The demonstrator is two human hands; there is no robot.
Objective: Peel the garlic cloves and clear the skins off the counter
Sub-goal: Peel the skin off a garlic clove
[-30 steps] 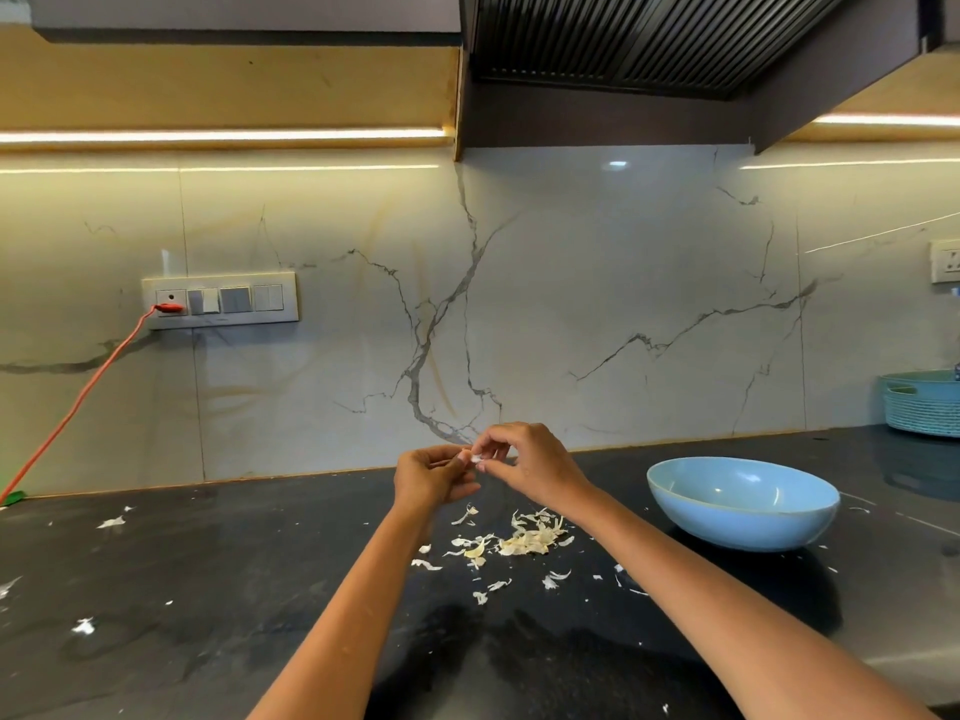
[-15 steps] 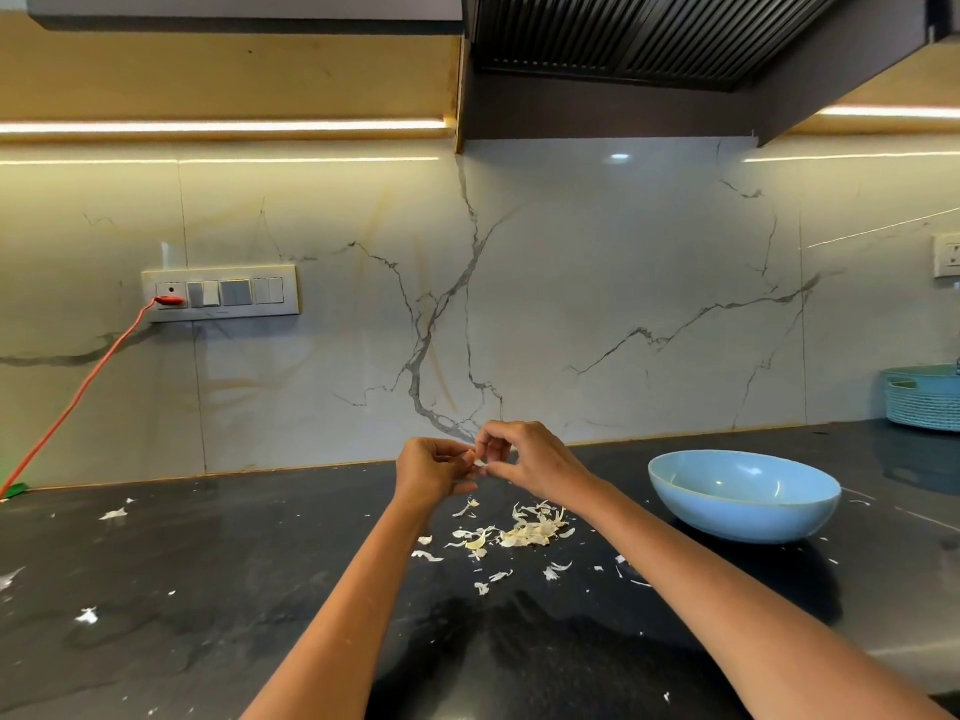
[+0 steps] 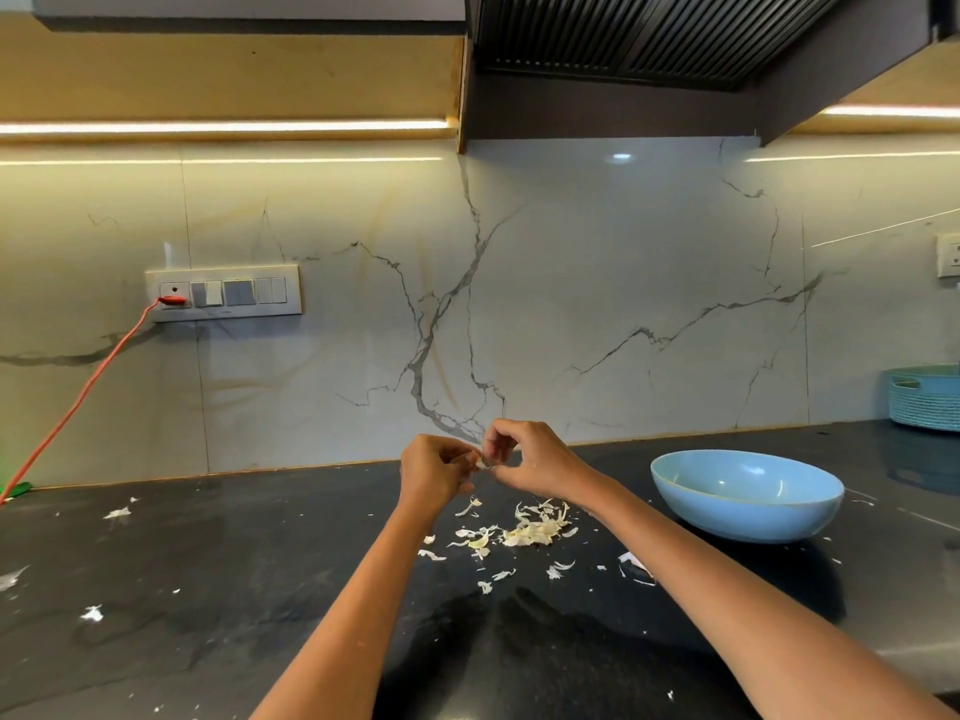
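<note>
Above the counter [image 3: 218, 589], a garlic clove [image 3: 485, 464] is pinched between left hand [image 3: 434, 472] and right hand [image 3: 530, 457], fingers curled; peeling is underway, and the skins [image 3: 530, 530] are not yet cleared.

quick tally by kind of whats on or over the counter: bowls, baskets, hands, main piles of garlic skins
Bowls: 1, the light blue bowl.
Baskets: 1, the teal basket at the far right edge.
Hands: 2, the left hand and right hand, together pinching a small piece over the counter.
Main skin piles: 1, the pile of skins, with loose flakes scattered around.
Total: 5
</note>
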